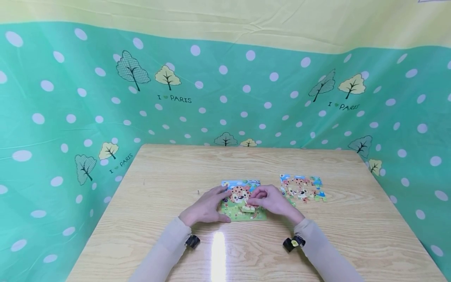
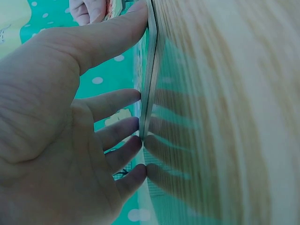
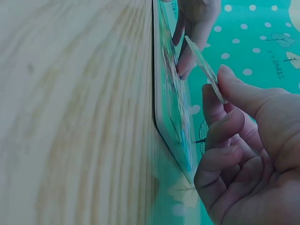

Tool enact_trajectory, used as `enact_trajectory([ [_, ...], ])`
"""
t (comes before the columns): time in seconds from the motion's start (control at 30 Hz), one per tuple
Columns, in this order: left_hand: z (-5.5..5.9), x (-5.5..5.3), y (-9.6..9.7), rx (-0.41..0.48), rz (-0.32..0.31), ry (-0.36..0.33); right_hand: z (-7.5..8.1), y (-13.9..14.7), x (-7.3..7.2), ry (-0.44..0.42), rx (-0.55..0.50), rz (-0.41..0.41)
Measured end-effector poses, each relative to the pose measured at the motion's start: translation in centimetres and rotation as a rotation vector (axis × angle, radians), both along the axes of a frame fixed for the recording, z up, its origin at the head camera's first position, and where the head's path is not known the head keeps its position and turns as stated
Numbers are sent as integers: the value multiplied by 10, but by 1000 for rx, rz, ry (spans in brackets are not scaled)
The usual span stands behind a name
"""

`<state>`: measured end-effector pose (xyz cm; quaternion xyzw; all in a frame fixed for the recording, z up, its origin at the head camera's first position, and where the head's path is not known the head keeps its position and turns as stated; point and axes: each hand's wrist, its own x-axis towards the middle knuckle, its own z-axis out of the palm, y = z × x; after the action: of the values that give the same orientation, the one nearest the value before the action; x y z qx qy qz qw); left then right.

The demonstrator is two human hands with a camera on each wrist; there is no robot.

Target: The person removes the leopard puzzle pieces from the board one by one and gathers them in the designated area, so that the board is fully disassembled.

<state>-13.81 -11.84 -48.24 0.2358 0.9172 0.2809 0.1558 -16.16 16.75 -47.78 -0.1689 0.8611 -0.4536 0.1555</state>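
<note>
A leopard picture puzzle board (image 1: 232, 213), with blue sky and green ground, lies on the table between both hands. My left hand (image 1: 208, 205) spreads over its left side; the thumb rests at the near left corner. In the left wrist view the straight fingers (image 2: 117, 132) touch the board's edge. Thumb and index finger of my right hand (image 1: 273, 200) pinch a thin puzzle piece (image 3: 205, 69), its other fingers curled. That piece is held tilted just above the board, over the leopard's lower part. The right fingers hide some of the picture.
Right of the board, a second group of joined leopard puzzle pieces (image 1: 299, 190) lies flat, with an uneven outline. The wooden table (image 1: 169, 168) backs onto a green dotted cloth (image 1: 225, 102). A black band device (image 1: 192, 241) sits on each wrist.
</note>
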Motion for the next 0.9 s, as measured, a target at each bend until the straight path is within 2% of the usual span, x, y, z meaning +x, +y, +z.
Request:
enact_trajectory([
  [0.43,2,0,0,-12,8,-16,-1,20,0,-23,-26,-66],
  [0.9,2,1,1,-22,4,-9,-7,53,3,-17,12,-159],
])
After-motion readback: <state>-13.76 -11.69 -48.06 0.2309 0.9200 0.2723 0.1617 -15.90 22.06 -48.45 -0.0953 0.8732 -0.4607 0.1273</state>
